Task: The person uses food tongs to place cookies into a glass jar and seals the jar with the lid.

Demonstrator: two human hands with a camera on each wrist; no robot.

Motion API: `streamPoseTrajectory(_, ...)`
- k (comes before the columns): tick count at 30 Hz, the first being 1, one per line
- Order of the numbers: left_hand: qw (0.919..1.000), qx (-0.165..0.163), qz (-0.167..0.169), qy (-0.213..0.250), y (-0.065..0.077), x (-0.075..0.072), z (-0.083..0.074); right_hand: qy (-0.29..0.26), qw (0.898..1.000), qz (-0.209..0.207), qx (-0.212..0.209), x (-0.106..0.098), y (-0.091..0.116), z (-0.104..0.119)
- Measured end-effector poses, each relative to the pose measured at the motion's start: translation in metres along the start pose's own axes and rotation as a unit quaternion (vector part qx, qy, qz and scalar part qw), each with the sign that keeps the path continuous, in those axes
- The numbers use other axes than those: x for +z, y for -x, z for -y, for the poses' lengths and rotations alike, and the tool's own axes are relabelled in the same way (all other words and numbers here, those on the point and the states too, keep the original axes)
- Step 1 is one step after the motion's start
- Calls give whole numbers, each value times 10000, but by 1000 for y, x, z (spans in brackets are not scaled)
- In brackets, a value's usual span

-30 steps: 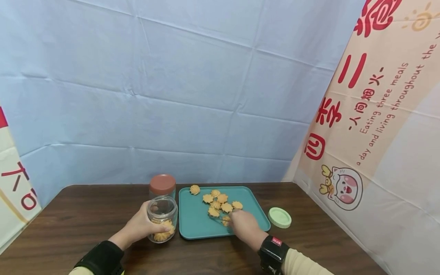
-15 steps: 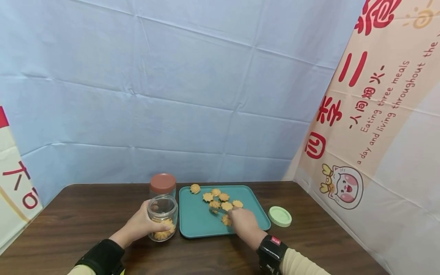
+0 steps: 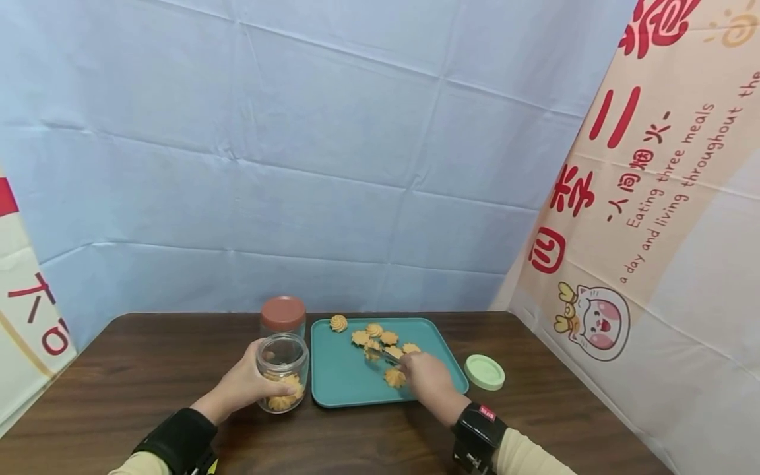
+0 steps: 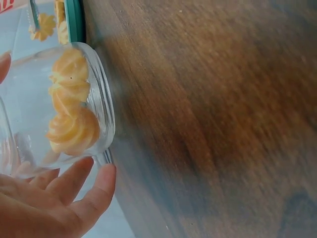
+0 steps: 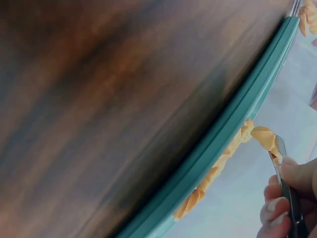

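Note:
My left hand (image 3: 252, 382) holds a clear, open-topped glass jar (image 4: 29, 119), its fingers around the side. Several swirled butter cookies (image 4: 74, 129) lie in the bottom of the jar. In my right hand (image 3: 430, 379) is a pair of metal food tongs (image 3: 388, 357) with a dark handle. One cookie (image 5: 265, 138) sits between the tong tips, and the right wrist view shows it raised above the tray's rim. Several other cookies (image 3: 394, 377) are spread over the teal tray (image 3: 338, 386), below and around the tongs.
Behind the held jar stands a second jar with a reddish-brown lid (image 3: 283, 313). A pale green lid (image 3: 485, 372) lies right of the tray on the dark wooden table (image 3: 130, 382). Blue cloth (image 3: 309, 165) hangs behind the table.
The tongs have closed on a cookie at the left of the cluster and lifted it slightly, up and away from the tray's front. My left hand and the jar have stayed in place.

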State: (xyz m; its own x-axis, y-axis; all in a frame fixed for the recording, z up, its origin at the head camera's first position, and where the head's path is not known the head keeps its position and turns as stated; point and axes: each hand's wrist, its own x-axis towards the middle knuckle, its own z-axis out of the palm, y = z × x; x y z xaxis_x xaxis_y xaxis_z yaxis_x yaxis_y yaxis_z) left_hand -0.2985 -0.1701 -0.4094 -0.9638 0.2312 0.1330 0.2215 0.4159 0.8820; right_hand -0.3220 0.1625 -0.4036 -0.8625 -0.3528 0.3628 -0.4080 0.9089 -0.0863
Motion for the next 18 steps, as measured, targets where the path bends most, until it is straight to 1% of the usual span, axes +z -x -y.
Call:
streamPoseTrajectory(5, 9999, -23, 44, 100, 0, -1, -1, -210, 9995, -201, -131, -5, 6, 2)
streamPoseTrajectory(9, 9999, -98, 48, 119, -1, -1, 0, -538, 9979, -293, -213, -11, 7, 7)
streamPoseTrajectory(12, 9998, -101, 56, 158, -1, -1, 1, -729, 9966, -274, -282, -16, 7, 11)
streamPoseTrajectory(18, 9998, -91, 54, 171, -1, 0, 0, -893, 9953, -197, -319, -28, 6, 21)
